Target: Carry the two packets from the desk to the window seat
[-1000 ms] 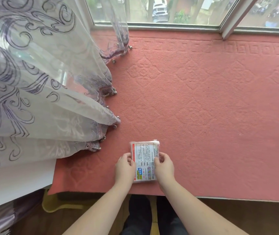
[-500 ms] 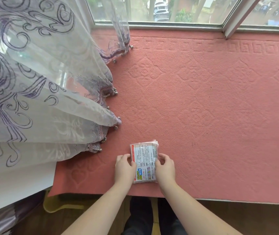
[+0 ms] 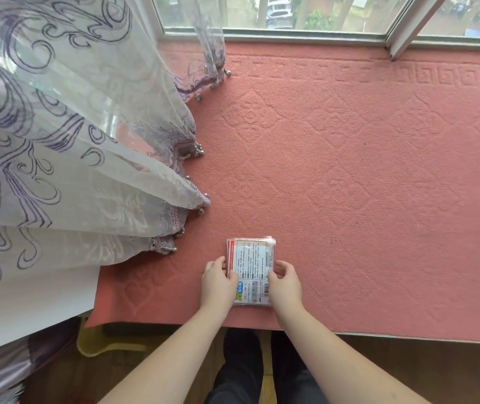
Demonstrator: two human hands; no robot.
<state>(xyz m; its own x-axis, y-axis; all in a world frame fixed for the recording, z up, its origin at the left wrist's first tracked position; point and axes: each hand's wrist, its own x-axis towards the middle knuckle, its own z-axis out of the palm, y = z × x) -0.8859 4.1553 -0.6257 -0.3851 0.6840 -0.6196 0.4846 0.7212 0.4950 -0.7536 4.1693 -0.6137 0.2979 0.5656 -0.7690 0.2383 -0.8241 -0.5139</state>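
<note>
The packets [image 3: 251,265] lie stacked flat on the pink window seat mat [image 3: 349,185], close to its near edge. The top one is clear plastic with white printed text, a red border and a coloured strip at its near end. Only the far edge of the one beneath shows. My left hand [image 3: 218,282] grips the stack's left side and my right hand [image 3: 284,282] grips its right side, thumbs on top.
A sheer curtain [image 3: 66,158] with purple swirls and beaded hem drapes over the seat's left part, close to the packets. The window frame [image 3: 305,35] runs along the far edge. Wooden floor [image 3: 407,371] and my dark trouser legs show below the seat's near edge.
Both hands stay on the packets at almost the same spot on the mat. The view has shifted slightly; nothing else moved.
</note>
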